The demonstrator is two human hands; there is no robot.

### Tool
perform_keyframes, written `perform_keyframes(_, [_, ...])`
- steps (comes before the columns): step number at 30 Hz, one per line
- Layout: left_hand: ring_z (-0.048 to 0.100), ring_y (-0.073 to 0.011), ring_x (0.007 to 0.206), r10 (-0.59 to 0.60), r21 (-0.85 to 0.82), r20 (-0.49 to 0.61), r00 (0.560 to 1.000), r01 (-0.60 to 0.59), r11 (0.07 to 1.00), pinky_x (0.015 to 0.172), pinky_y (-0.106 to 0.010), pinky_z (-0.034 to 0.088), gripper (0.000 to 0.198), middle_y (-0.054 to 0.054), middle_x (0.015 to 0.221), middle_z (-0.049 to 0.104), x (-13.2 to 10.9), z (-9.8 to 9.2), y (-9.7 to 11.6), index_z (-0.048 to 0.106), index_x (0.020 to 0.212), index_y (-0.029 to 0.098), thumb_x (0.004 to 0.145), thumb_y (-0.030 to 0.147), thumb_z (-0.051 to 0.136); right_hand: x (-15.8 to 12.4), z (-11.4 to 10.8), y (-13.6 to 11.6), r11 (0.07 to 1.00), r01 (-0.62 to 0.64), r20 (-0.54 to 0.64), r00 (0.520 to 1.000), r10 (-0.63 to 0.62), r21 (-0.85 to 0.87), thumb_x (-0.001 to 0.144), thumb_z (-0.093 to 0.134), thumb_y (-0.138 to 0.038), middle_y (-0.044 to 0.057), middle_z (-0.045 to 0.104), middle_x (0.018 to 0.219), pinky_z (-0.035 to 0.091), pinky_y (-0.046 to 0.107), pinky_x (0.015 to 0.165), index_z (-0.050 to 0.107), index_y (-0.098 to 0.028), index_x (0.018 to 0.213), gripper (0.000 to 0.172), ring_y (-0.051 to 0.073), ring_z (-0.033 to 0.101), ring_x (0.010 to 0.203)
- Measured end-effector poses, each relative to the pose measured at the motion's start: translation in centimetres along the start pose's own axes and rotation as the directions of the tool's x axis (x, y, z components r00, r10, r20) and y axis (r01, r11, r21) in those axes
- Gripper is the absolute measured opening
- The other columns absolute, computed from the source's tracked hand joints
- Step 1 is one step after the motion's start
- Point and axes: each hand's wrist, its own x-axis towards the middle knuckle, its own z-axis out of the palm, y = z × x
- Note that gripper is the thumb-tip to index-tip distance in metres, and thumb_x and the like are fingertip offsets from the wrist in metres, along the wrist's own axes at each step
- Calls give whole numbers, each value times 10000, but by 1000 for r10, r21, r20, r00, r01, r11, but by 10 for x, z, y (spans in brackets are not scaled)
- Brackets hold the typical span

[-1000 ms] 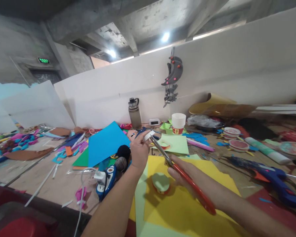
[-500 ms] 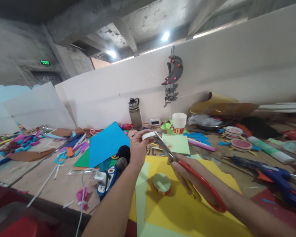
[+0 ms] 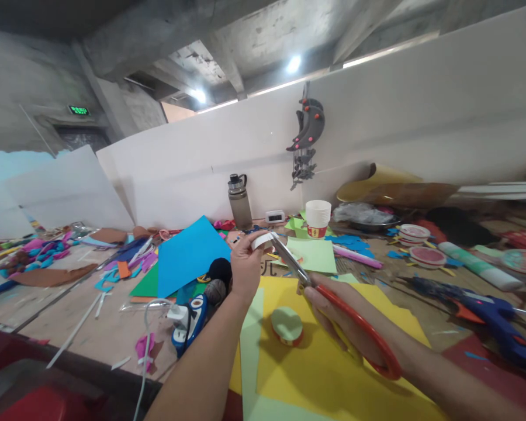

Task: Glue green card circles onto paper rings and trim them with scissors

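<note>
My left hand point(image 3: 244, 266) is closed, pinching a small curved white paper piece point(image 3: 263, 239) between thumb and fingers. In my right hand point(image 3: 333, 310) is a pair of scissors point(image 3: 355, 318) with red and yellow handles. Their blades point up and to the left, and the tips meet the right end of the white piece. The blades look nearly closed. Below the hands, a round pale-green-topped disc point(image 3: 286, 323) with a red and gold rim rests on yellow paper point(image 3: 315, 374). Light green paper point(image 3: 251, 351) shows under the yellow sheet.
White paper cups point(image 3: 318, 215) stand stacked behind my hands, near a grey water bottle point(image 3: 239, 202). A blue glue gun point(image 3: 486, 316) lies at right. Blue paper point(image 3: 193, 257) and a blue-and-white power strip point(image 3: 191, 321) with a white cable are at left.
The scissor blades have come closer together, with their tips at the white piece. Both hands stay in almost the same place.
</note>
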Motion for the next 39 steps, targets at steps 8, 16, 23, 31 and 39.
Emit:
perform_keyframes(8, [668,-168,809,17,-14,4,1000,-17,1000,703,-301,603,187,-40,887,708,-2,2,2,743,871,185,704,265,717,1,0,10,1000,21,1,1000,-21,14,939,371,-585,-79,434,527,344,187,375,396,-237,777,385,82,394,423])
perform_keyframes(16, [663,-173,834,30,2,16,999,-30,1000,728,-311,604,185,-43,899,703,-2,1,0,748,882,186,719,269,717,2,0,10,999,37,-7,999,-37,-1,957,347,-574,-80,437,523,330,195,384,396,-233,773,391,76,386,420])
perform_keyframes(23, [664,-176,830,43,-6,17,999,-43,999,728,-308,601,180,-41,898,708,-2,0,0,753,883,192,720,259,720,3,0,14,998,52,-3,999,-53,-24,960,346,-565,-70,448,527,330,195,382,385,-235,770,383,80,396,429])
perform_keyframes(31, [667,-188,854,37,1,2,999,-37,999,742,-331,602,192,-44,924,701,-2,0,0,754,885,194,716,283,733,1,-1,10,999,40,21,999,-40,1,951,351,-571,-71,433,557,345,189,386,384,-237,809,364,74,378,435])
perform_keyframes(39, [670,-190,850,31,-6,-5,1000,-31,1000,740,-330,602,193,-47,916,709,-2,1,0,752,875,186,705,276,737,1,0,11,998,64,23,998,-64,-2,959,343,-558,-81,413,543,346,180,372,387,-238,807,358,69,372,411])
